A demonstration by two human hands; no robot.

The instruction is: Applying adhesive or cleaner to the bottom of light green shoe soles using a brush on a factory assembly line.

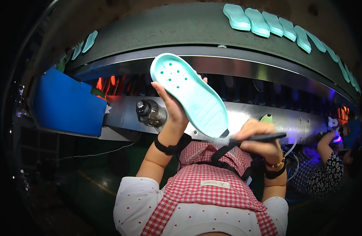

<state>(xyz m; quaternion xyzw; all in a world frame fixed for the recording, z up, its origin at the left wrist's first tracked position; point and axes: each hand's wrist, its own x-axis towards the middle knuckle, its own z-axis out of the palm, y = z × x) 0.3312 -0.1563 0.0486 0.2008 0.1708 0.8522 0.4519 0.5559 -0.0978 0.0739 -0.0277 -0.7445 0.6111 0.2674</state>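
Observation:
My left hand (174,104) grips a mint-green shoe sole (191,94) from beneath, with the thumb along its left edge. The sole is tilted, its upper face toward me, with several dark green dots at the upper end. A small dark patch shows at its lower right tip. In my closed right hand (259,137) is a black-handled brush (273,137). Its pale end is smeared by motion close to the sole's lower tip; whether it touches, I cannot tell.
Several mint soles (259,23) lie along the green belt (169,29). On the metal ledge (244,114) stands a dark-capped bottle (151,113). A blue bin (67,102) is at left. Red-lit openings glow under the belt. Another person's arm (325,149) shows at right.

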